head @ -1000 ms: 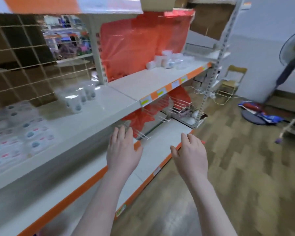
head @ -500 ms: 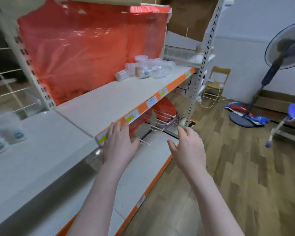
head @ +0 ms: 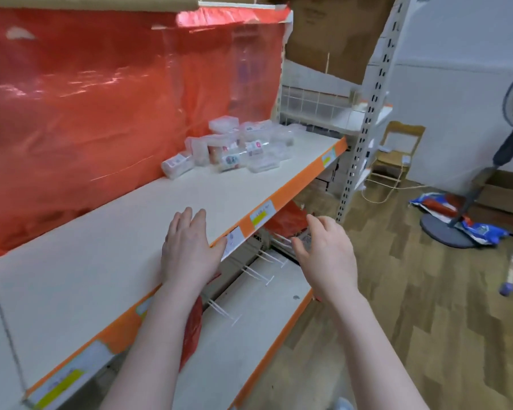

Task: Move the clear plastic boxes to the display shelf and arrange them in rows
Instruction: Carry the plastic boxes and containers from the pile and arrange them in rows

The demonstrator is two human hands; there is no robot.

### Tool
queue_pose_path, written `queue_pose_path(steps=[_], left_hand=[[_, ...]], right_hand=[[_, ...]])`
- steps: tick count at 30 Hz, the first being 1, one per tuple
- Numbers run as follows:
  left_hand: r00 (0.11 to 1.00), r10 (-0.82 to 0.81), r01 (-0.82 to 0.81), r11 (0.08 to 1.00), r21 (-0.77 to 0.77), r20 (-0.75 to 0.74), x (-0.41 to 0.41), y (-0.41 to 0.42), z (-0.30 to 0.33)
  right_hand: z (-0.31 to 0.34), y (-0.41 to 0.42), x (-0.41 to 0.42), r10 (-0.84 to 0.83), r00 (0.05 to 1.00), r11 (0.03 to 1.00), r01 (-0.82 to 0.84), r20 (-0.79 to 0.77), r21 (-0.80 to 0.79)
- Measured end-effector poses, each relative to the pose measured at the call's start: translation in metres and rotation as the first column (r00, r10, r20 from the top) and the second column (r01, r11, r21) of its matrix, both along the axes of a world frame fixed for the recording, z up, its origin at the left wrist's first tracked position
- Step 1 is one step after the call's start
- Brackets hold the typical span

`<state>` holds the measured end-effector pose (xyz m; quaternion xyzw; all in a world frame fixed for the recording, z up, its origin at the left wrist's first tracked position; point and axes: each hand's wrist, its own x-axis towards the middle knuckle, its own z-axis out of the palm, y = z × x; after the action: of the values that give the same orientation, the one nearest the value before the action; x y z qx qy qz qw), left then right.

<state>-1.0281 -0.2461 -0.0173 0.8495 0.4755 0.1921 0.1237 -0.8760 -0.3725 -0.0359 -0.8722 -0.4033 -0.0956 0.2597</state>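
Both hands hold nothing, fingers straight and relaxed, the left hand [head: 188,250] over the front edge of the white display shelf [head: 107,247] and the right hand [head: 328,255] out past it at three o'clock, while the clear plastic boxes [head: 234,147] lie jumbled well off at twelve o'clock against the red sheet [head: 101,99].

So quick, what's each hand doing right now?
Left hand: open, holding nothing, over the shelf.
Right hand: open, holding nothing.
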Motion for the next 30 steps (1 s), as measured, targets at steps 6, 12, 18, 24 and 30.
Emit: queue_pose_path(steps=[6,12,18,24,30], left_hand=[[0.974,0.218,-0.214,0.975,-0.065,0.059,0.097,0.025,-0.013],[0.928,0.372,-0.367,0.921,-0.134,0.014,0.152,0.028,-0.01],[0.89,0.455,-0.454,0.884,-0.116,-0.016,0.18,0.051,-0.006],[0.888,0.46,-0.455,0.882,-0.124,0.011,0.199,0.09,-0.012],[0.894,0.447,-0.439,0.888,-0.135,0.033,0.212,0.129,-0.012]], right_hand=[[0.002,0.052,0.127,0.203,0.979,0.979,-0.203,0.027,-0.018],[0.01,0.098,0.208,0.367,0.93,0.928,-0.366,-0.003,-0.075],[0.011,0.142,0.238,0.463,0.884,0.882,-0.467,-0.062,-0.07],[0.008,0.189,0.257,0.502,0.863,0.858,-0.504,-0.052,-0.099],[0.012,0.233,0.273,0.502,0.863,0.858,-0.505,-0.056,-0.096]])
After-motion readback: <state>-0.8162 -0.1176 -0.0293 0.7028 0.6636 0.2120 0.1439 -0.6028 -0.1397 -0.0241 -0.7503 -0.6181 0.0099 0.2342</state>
